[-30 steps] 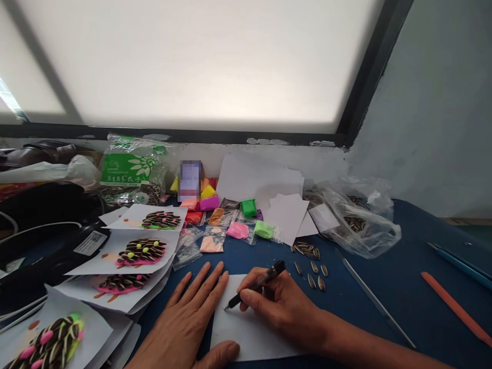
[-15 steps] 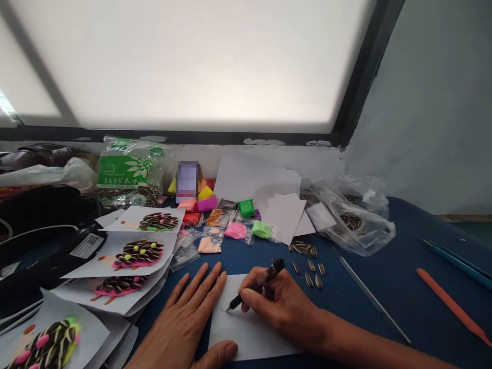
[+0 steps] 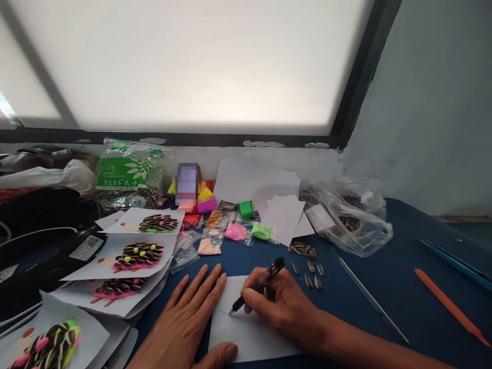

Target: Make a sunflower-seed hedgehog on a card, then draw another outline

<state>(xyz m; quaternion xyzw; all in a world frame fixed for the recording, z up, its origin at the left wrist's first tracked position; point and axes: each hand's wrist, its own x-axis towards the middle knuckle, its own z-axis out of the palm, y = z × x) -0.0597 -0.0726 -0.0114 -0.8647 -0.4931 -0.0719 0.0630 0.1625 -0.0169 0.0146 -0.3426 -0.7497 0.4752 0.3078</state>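
A black pen (image 3: 253,287) is pinched in my right hand (image 3: 286,302), its tip touching a white sheet of paper (image 3: 246,338). A short thin line runs on the sheet up to the pen's tip. My left hand (image 3: 188,318) lies flat with fingers spread, its fingertips and thumb at the sheet's left edge. Several loose sunflower seeds (image 3: 309,281) lie beyond my right hand on the blue table (image 3: 357,318). Left of my left hand are stacked paper cards with hedgehog shapes (image 3: 138,256) made of seeds and coloured clay.
Bagged coloured clay (image 3: 235,231) sits behind the sheet, with spare white paper (image 3: 284,218) beside it. A plastic bag of seeds (image 3: 349,223) stands at the back right. A thin metal tool (image 3: 369,294), an orange tool (image 3: 449,305) and blue tweezers (image 3: 457,261) lie on the right.
The pen tip has moved slightly to the right, and the line on the sheet has grown a little longer. My left hand stays in place.
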